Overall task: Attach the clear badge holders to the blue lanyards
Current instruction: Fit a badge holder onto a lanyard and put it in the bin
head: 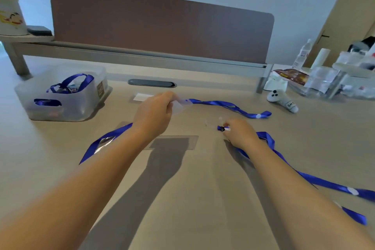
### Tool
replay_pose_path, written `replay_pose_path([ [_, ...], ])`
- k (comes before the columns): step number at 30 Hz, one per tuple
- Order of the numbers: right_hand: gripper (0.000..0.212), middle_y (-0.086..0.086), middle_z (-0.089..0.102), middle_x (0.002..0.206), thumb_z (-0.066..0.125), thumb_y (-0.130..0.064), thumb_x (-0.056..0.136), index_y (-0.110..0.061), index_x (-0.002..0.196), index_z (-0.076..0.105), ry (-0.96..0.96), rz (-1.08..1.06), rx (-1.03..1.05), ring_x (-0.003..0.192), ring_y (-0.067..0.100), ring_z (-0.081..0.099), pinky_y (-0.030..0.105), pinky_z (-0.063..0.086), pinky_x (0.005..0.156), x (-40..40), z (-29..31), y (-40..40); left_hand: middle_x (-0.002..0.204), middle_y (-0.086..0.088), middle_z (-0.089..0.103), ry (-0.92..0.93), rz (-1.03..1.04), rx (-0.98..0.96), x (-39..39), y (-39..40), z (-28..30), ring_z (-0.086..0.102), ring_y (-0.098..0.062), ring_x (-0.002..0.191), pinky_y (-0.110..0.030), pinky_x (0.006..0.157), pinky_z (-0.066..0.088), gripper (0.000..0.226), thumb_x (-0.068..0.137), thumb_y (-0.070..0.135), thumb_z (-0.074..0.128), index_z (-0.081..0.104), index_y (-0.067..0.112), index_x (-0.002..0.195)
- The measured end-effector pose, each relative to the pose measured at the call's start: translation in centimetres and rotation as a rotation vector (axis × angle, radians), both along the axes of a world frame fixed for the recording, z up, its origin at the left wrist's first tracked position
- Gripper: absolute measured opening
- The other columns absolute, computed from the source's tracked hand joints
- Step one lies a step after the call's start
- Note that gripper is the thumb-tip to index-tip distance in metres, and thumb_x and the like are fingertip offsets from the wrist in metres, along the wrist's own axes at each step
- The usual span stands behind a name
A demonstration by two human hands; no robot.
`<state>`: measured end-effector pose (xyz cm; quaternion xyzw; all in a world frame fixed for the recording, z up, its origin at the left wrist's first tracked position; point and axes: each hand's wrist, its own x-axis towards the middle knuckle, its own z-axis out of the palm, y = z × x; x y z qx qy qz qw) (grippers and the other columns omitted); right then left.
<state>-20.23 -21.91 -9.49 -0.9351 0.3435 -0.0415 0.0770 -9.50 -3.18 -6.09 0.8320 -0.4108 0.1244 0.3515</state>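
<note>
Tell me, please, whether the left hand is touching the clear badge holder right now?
Touching. The head view shows the left hand raised over the desk, its fingertips pinching the clear badge holder at its near edge, with no gap between them.

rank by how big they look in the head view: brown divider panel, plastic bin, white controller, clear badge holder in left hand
1. brown divider panel
2. plastic bin
3 and 4. white controller and clear badge holder look alike; the holder is blurred and partly hidden by the left hand.
</note>
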Motion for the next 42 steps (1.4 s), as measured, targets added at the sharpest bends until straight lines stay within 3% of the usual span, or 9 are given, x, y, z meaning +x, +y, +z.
replay_pose_path([
  [4, 0.021, 0.011, 0.062, 0.103, 0.046, -0.015, 0.091, -0.007, 0.105, 0.060, 0.034, 0.054, -0.087, 0.082, 0.021, 0.052, 0.030, 0.041, 0.069, 1.6, -1.3, -1.8, 0.118, -0.010, 0.063, -0.004, 0.001, 0.039, 0.9, -2.1, -0.7, 0.058, -0.023, 0.103, -0.023, 0.080, 0.039, 0.032, 0.096, 0.011, 0.034, 0.054, 0.012, 0.120],
  [14, 0.018, 0.009, 0.068, 0.098, 0.051, -0.015, 0.089, -0.006, 0.093, 0.066, -0.022, 0.090, -0.226, 0.089, 0.024, 0.061, 0.036, 0.051, 0.080, 3.6, -1.8, -3.4, 0.124, -0.010, 0.061, 0.057, 0.031, 0.042, 1.9, -3.6, -1.6, 0.057, -0.025, 0.109, -0.021, 0.079, 0.038, 0.033, 0.096, 0.010, 0.035, 0.054, 0.013, 0.123],
  [22, 0.021, 0.018, 0.058, 0.083, 0.040, -0.016, 0.096, 0.001, 0.105, 0.050, -0.553, 0.090, -0.076, 0.071, 0.027, 0.050, 0.029, 0.035, 0.057, 2.5, 4.7, -1.4, 0.116, -0.014, 0.062, 0.150, 0.062, -0.078, 0.9, -2.7, 1.2, 0.046, -0.015, 0.086, -0.025, 0.074, 0.042, 0.028, 0.095, 0.012, 0.038, 0.055, 0.004, 0.116],
  [26, 0.023, 0.012, 0.066, 0.101, 0.045, -0.014, 0.094, 0.000, 0.110, 0.055, -0.837, 0.052, 0.190, 0.094, 0.024, 0.060, 0.027, 0.042, 0.076, 2.5, 8.1, -0.2, 0.100, 0.001, 0.053, 0.182, 0.064, -0.172, 0.3, -1.8, 2.7, 0.043, -0.012, 0.085, -0.016, 0.060, 0.037, 0.026, 0.095, 0.013, 0.040, 0.057, 0.004, 0.113],
  [29, 0.014, 0.013, 0.065, 0.094, 0.043, -0.010, 0.095, -0.006, 0.096, 0.056, -1.000, 0.025, 0.476, 0.086, 0.024, 0.063, 0.034, 0.053, 0.084, 2.7, 10.2, 0.5, 0.095, 0.003, 0.048, 0.252, 0.069, -0.247, 0.2, -1.4, 3.7, 0.043, -0.014, 0.086, -0.026, 0.069, 0.035, 0.022, 0.094, 0.013, 0.042, 0.058, 0.004, 0.106],
  [32, 0.011, 0.005, 0.061, 0.080, 0.040, -0.011, 0.097, -0.007, 0.096, 0.050, -1.113, -0.004, 0.740, 0.063, 0.012, 0.058, 0.020, 0.054, 0.061, 2.9, 11.8, 1.6, 0.084, 0.003, 0.050, 0.378, 0.054, -0.324, 0.5, -0.9, 4.5, 0.045, -0.017, 0.083, -0.023, 0.059, 0.038, 0.013, 0.093, 0.012, 0.044, 0.054, 0.011, 0.085],
  [36, 0.016, 0.002, 0.054, 0.065, 0.044, -0.016, 0.096, -0.012, 0.087, 0.057, -1.081, 0.034, 0.748, 0.043, 0.005, 0.039, 0.014, 0.034, 0.042, 3.5, 12.6, 3.1, 0.071, 0.003, 0.046, 0.533, 0.015, -0.410, 0.9, -0.4, 5.3, 0.047, -0.019, 0.080, -0.025, 0.064, 0.041, 0.026, 0.091, 0.011, 0.044, 0.046, 0.021, 0.067],
  [39, 0.020, 0.001, 0.047, 0.056, 0.050, -0.022, 0.093, -0.010, 0.083, 0.063, -0.959, 0.131, 0.667, 0.026, 0.000, 0.036, 0.008, 0.029, 0.034, 3.7, 12.2, 4.2, 0.083, 0.000, 0.050, 0.633, -0.005, -0.456, 0.7, 0.0, 5.6, 0.048, -0.021, 0.090, -0.031, 0.077, 0.045, 0.012, 0.093, 0.009, 0.042, 0.051, 0.016, 0.089],
  [42, 0.019, 0.001, 0.045, 0.054, 0.050, -0.017, 0.092, -0.006, 0.084, 0.063, -0.847, 0.190, 0.625, 0.034, 0.001, 0.039, 0.005, 0.029, 0.033, 3.6, 11.3, 5.4, 0.097, -0.003, 0.050, 0.721, 0.000, -0.485, 0.3, 0.4, 5.4, 0.048, -0.021, 0.096, -0.031, 0.082, 0.043, 0.022, 0.094, 0.006, 0.041, 0.054, 0.011, 0.110],
])
